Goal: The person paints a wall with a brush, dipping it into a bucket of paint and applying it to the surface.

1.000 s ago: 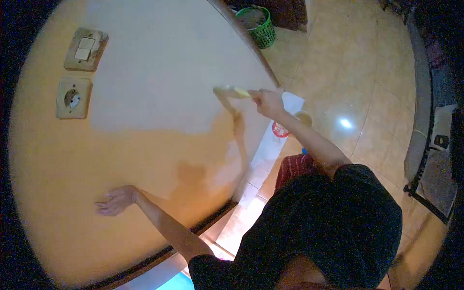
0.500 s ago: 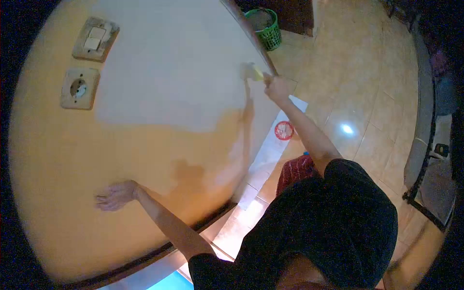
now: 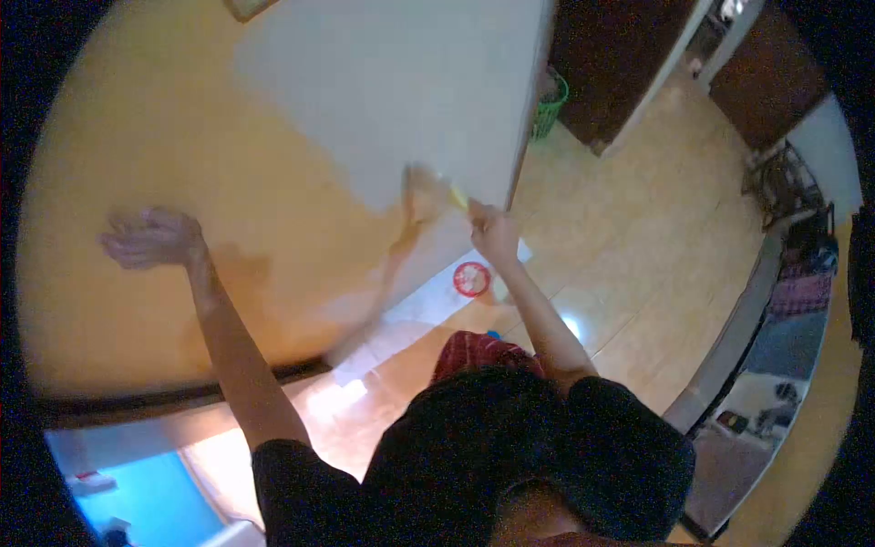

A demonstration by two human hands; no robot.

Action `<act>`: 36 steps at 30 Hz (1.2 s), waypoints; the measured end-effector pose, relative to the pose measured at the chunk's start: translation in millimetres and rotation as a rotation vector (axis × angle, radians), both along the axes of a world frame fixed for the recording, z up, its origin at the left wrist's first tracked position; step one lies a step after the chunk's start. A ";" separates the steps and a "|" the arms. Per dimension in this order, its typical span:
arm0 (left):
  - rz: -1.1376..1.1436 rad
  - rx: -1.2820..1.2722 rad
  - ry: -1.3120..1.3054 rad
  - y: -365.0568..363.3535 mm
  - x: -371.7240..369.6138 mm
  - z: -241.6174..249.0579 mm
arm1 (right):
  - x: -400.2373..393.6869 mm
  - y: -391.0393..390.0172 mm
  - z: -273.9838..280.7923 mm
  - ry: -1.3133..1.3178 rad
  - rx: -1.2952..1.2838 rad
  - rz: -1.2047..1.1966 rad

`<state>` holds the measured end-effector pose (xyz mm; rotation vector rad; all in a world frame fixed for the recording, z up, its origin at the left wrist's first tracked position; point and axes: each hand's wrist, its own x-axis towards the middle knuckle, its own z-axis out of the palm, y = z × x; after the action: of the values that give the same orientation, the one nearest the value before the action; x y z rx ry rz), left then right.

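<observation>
My right hand is closed around the yellow handle of a paintbrush. The brush head is smeared by motion and overlaps the pale painted area of the wall, near its lower edge. My left hand is held up at the left by the bare yellow-orange part of the wall, fingers extended and somewhat blurred, holding nothing. Below my right hand, a round red-rimmed tub with whitish contents stands on a white sheet along the wall's foot.
A green basket stands on the tiled floor past the wall's edge, beside a dark brown door. To the right are a chair and a low surface bearing several items. A bright blue area shows at lower left.
My view has swung, bringing more of the room at right into sight. The brush has moved lower on the wall, and my left hand sits higher in view.
</observation>
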<state>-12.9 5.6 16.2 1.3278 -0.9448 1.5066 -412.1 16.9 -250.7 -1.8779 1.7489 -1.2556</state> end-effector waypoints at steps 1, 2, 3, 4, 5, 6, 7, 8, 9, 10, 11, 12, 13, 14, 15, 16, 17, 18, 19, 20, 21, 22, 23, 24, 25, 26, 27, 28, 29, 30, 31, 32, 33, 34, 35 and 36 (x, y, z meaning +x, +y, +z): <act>0.030 -0.012 0.030 -0.1 2.5 1.4 | -0.3 3.2 5.5 -0.047 0.013 0.140; 0.052 -0.002 0.047 -0.8 5.7 0.0 | -0.1 -0.8 8.9 -0.018 0.007 0.168; 0.073 0.011 0.064 -0.7 9.6 -1.7 | 1.1 -5.5 12.4 0.032 0.004 0.154; 0.097 0.002 0.090 -2.1 10.9 -2.1 | 0.0 -13.0 16.7 0.081 -0.002 0.138; 0.058 -0.019 0.074 -2.4 9.9 -1.0 | -13.2 -39.4 -18.4 0.122 -0.043 0.141; 0.015 -0.040 0.049 -1.9 11.2 0.3 | -27.8 -54.9 -18.1 0.133 -0.050 0.158; -0.001 -0.030 0.024 -1.4 17.8 0.4 | -37.3 -70.8 -14.0 0.126 0.056 0.090; 0.008 -0.040 0.019 1.4 19.0 0.7 | -40.1 -79.3 -11.1 0.112 0.164 0.018; 0.007 -0.027 0.066 2.5 13.3 2.4 | -43.4 -81.1 -10.1 0.106 0.157 0.022; 0.006 -0.013 0.112 2.8 11.6 3.2 | -44.7 -78.7 -8.1 0.049 0.131 0.006; 0.012 -0.023 0.106 -0.1 15.5 0.3 | -47.0 -81.2 -9.8 -0.009 0.102 -0.005; 0.025 -0.011 0.099 -1.8 21.0 -7.2 | -48.8 -83.1 -17.0 -0.015 0.091 0.008; 0.039 0.005 0.095 1.6 28.4 -8.3 | -51.5 -81.9 -30.7 -0.093 0.025 -0.010; 0.050 0.005 0.088 5.0 27.1 -4.7 | -52.0 -79.3 -33.6 -0.172 -0.033 -0.032; 0.032 0.007 0.085 5.9 23.4 -4.7 | -56.2 -80.3 -35.4 -0.175 -0.026 -0.025; 0.008 0.011 0.084 6.2 20.8 -4.8 | -61.4 -77.4 -24.7 0.009 0.175 -0.234; 0.004 0.021 0.084 4.9 20.7 -5.3 | -66.3 -75.2 -19.9 0.197 0.377 -0.446; -0.017 0.006 0.070 2.7 20.5 -5.1 | -69.2 -74.0 -20.0 0.201 0.386 -0.450; -0.039 -0.013 0.061 1.4 19.7 -4.7 | -73.7 -73.2 -17.5 0.101 0.276 -0.500; -0.044 -0.004 0.067 -0.4 19.6 -7.2 | -78.7 -73.9 -20.5 0.001 0.168 -0.548; -0.027 -0.005 0.075 -1.2 19.5 -8.6 | -83.5 -86.5 -42.2 0.006 0.172 -0.556; -0.013 -0.008 0.081 -1.5 20.8 -9.6 | -88.7 -108.0 -84.6 -0.121 0.079 -0.434; -0.025 0.000 0.082 -2.8 21.0 -9.8 | -95.0 -115.9 -109.2 -0.247 -0.012 -0.313; -0.026 -0.014 0.050 -3.1 20.7 -9.9 | -76.1 -102.4 -88.5 -0.139 0.067 -0.252; -0.028 -0.030 0.018 -4.9 21.4 -10.3 | -38.9 -86.3 -53.8 -0.032 0.144 -0.190; -0.044 -0.029 0.013 -6.5 23.0 -12.1 | -13.3 -73.0 -43.9 -0.028 0.131 -0.215; 0.061 -0.049 0.032 -8.2 26.3 -14.5 | 8.4 -57.2 -33.6 -0.024 0.116 -0.241; 0.162 -0.071 0.050 -10.3 27.3 -14.2 | 23.8 -34.1 -12.5 0.008 -0.002 -0.237; 0.138 -0.074 0.041 -10.5 23.7 -12.4 | 25.8 -22.1 -19.3 0.049 0.028 -0.144; 0.119 -0.077 0.002 -9.5 19.9 -9.8 | 29.8 -6.1 -10.7 -0.053 0.110 -0.025; 0.096 -0.080 -0.041 -6.4 15.7 -6.6 | 34.6 10.8 -2.8 0.067 0.103 0.047; 0.062 -0.077 -0.059 -6.6 15.7 -6.0 | 41.8 17.1 3.6 0.045 0.108 0.016; 0.105 -0.057 -0.041 -30.4 23.0 -13.8 | 53.7 4.4 5.0 0.021 0.101 0.136; 0.152 -0.052 -0.020 -38.5 28.2 -17.5 | 63.0 0.8 6.4 0.000 0.074 0.259; 0.126 -0.047 -0.034 -42.0 25.7 -18.3 | 64.7 -7.1 4.9 -0.016 0.079 0.234; 0.097 -0.005 -0.009 -42.5 22.6 -18.3 | 64.3 -21.8 3.3 0.084 0.139 0.156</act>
<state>9.7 -36.9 -2.1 1.3814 -0.8924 1.5885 -347.8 -4.8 -247.4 -1.9681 1.6475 -0.9867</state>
